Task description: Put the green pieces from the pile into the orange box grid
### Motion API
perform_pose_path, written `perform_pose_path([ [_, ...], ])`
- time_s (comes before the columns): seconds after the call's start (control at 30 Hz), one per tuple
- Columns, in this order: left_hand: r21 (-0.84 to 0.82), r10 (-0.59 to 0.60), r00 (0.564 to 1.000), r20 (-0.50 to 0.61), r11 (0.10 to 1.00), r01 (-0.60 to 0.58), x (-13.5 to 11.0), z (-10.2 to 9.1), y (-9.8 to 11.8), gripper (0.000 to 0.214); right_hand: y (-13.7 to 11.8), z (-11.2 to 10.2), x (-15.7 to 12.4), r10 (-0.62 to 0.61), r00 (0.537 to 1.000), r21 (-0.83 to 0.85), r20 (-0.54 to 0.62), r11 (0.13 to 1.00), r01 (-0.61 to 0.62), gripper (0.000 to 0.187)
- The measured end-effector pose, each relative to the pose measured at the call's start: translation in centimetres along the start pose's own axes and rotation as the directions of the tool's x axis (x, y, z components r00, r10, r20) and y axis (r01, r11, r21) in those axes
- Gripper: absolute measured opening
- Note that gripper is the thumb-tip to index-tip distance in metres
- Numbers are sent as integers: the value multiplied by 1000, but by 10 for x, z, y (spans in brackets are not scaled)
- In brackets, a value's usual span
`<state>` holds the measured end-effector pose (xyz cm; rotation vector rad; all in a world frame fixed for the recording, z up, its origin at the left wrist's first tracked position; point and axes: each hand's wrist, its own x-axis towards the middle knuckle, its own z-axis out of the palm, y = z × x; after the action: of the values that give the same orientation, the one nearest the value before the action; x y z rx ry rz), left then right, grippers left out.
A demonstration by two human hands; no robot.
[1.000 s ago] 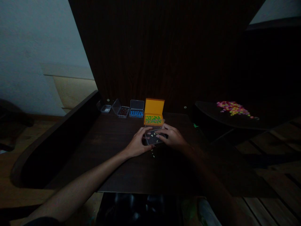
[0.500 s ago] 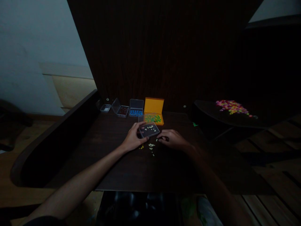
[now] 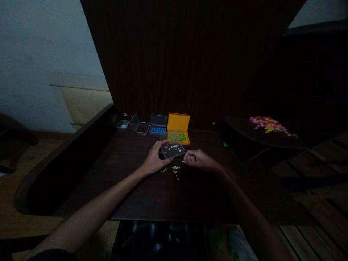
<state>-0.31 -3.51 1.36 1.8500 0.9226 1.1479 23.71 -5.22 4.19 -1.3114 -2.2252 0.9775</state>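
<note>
Left hand [image 3: 154,158] has the clear box [image 3: 176,155] in a wide hold, thumb at the near edge, fingers round the far-left side. Box is mid-table, just nearer than the yellow box [image 3: 178,122]; can't tell if it's flat on the tabletop [image 3: 136,203]. Right hand [image 3: 200,159] is pinched narrow, pale piece [image 3: 183,161] seemingly at the fingertips, just right of the box.

Step looks like single-piece handling. Best done with a light pinch, since a piece that small could flick off; box level, so the loose pieces [image 3: 175,146] inside don't slide. Left thumb is better off low, out of the fingertips' path.

Edges: box rim first, easy to clip. Pale pile [image 3: 175,168] sits just nearer than the box, yellow pieces [image 3: 164,169] to its left by the left wrist; a dropped forearm could scatter both. Far side is tight, with the yellow box close behind. Better room is to the right and nearer, toward the front edge [image 3: 163,219], well apart from the pile.
</note>
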Motion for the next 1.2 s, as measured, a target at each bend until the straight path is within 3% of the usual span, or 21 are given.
perform_pose_path([
  [0.1,7,15,1000,16,1000,-16,-2,3,2,65,-9,-4,-2,20,981,123,-195,992,4,25],
  [0.17,14,23,999,40,1000,-23,-4,6,5,66,-13,-3,-1,24,946,137,-323,990,21,27],
  [0.23,11,28,997,72,1000,-29,-7,11,7,66,-15,0,1,13,926,96,-378,995,25,26],
  [0.5,-6,33,991,130,999,-32,-12,19,12,68,-10,10,8,-111,937,-207,-332,977,42,11],
  [0.73,-25,26,995,101,999,-23,-8,14,10,65,-16,5,0,-121,905,-145,-409,987,66,20],
  [0.8,-24,19,997,78,1000,-18,-6,11,6,64,-18,3,-4,-107,929,-83,-353,993,82,22],
  [0.9,4,5,999,34,1000,-5,-2,5,1,65,-17,3,-8,-109,987,-59,-120,993,102,22],
  [1.0,18,-6,1000,8,1000,5,1,1,-2,65,-13,9,-4,-139,989,-153,55,977,146,20],
  [1.2,-6,-12,1000,14,1000,12,2,-1,1,64,-4,18,3,-162,983,-270,83,946,179,23],
])
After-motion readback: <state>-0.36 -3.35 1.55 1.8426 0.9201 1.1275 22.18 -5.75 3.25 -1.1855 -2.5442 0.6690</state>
